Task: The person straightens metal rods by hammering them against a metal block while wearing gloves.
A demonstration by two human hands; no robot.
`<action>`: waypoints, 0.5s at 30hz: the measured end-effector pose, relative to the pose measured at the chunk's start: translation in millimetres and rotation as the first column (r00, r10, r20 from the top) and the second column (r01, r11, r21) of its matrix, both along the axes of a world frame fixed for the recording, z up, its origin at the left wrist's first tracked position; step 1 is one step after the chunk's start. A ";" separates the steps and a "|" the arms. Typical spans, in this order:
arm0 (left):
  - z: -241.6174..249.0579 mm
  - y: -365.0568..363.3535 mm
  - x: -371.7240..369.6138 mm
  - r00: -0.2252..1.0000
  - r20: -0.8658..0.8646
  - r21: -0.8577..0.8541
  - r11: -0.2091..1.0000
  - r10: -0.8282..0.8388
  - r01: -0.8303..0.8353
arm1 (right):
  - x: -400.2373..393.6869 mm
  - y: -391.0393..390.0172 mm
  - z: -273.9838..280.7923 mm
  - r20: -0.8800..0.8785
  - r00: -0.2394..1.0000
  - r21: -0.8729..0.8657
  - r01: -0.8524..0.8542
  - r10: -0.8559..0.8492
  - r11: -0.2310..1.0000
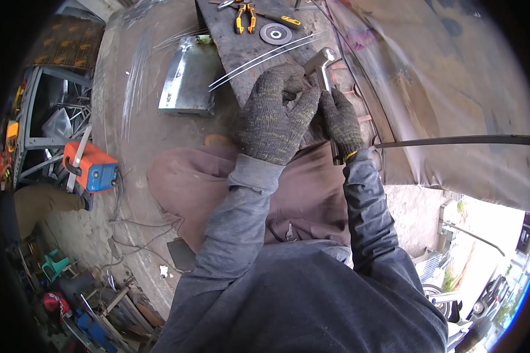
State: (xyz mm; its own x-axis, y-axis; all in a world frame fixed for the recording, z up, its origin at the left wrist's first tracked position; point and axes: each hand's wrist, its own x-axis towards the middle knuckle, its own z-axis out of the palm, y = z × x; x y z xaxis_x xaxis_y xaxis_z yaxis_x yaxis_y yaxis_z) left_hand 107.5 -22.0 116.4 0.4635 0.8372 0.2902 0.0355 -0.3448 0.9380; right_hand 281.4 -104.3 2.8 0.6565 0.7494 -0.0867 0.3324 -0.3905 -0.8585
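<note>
At the near end of the dark tabletop [229, 41], both my gloved hands meet on one workpiece.

Item, left hand [277, 115]: knitted grey work glove, fingers curled closed over the lower part of a bent metal tube [323, 62]; grey sleeve runs back from the wrist.

Item, right hand [341, 120]: matching glove with a yellow cuff edge, fingers wrapped shut around the same tube, just beside the left hand and touching it.

Item, bent metal tube: shiny square section, its angled upper end rising clear above both gloves, over the tabletop's edge.

Item, thin rods [265, 57]: two pale wires lying slantwise across the tabletop, near the left glove.

Item, grinding disc [275, 33]: flat, grey, round, farther up the tabletop.

Item, pliers [245, 17]: orange-and-black handles, just beside the disc.

Item, folded sheet metal [187, 79]: lying on the concrete floor to the left of the tabletop.

Item, welding machine [91, 166]: orange and blue box, on the floor well apart to the left, cables trailing from it.

Item, tarpaulin [447, 100]: brownish sheet hung at the right, a dark bar crossing it.
</note>
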 end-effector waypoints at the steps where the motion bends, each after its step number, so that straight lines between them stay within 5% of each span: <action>1: 1.3 0.0 -0.6 1.000 -0.011 0.016 1.000 0.001 0.000 | -0.8 0.1 1.4 0.001 1.000 0.001 -0.003 0.003 1.000; 9: -0.4 3.3 -1.7 1.000 -0.003 0.054 0.998 0.012 -0.012 | -1.6 -0.7 5.9 -0.080 0.997 -0.028 -0.004 0.002 1.000; 11: 2.3 6.5 -5.5 0.999 -0.041 0.218 0.976 0.024 -0.015 | -0.8 -0.5 5.2 -0.028 0.999 -0.021 -0.016 0.015 1.000; 15: 5.3 21.1 -7.7 0.990 -0.040 0.261 0.958 0.133 -0.118 | -5.4 -1.1 17.8 0.027 0.999 -0.079 -0.025 0.028 0.997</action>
